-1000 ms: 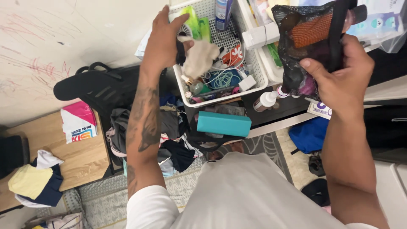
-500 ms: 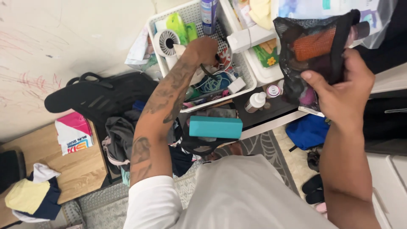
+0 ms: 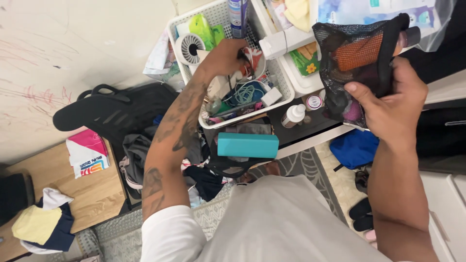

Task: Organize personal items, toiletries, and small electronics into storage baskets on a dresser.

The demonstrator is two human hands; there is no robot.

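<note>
My left hand reaches into a white plastic basket. Its curled fingers sit among the small items, touching a red and white packet. Whether they grip anything is hidden. A beige cloth piece lies under my wrist, beside coiled teal cord. A small white fan and green packets sit at the basket's far left. My right hand holds up a black mesh pouch with an orange item and a pink item inside.
A teal box and a small white bottle lie below the basket. A black bag and a heap of clothes are on the left. Folded clothes rest on a wooden bench. A blue bag and sandals sit right.
My left hand has put the beige cloth down in the basket and reached deeper among the items. My right hand has kept the mesh pouch raised.
</note>
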